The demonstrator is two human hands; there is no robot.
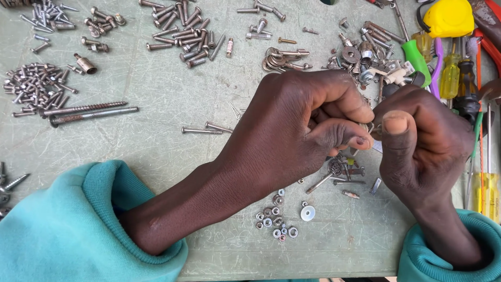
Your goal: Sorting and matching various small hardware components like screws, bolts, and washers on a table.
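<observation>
My left hand (297, 125) and my right hand (422, 146) meet fingertip to fingertip above the green table (156, 94). Both pinch a small metal fastener (371, 128) that is mostly hidden by my fingers. Under the hands lie a small pile of nuts (274, 219), a washer (307, 212) and a few loose screws (339, 175). Both arms wear teal sleeves (68, 224).
Sorted heaps cover the table: small screws (36, 86) at left, two long screws (88, 112), bolts (180, 31) at top, hooks (284, 57), mixed hardware (365, 57). Screwdrivers (451, 73) and a yellow tape measure (449, 18) lie at the right. Two nails (206, 129) rest mid-table.
</observation>
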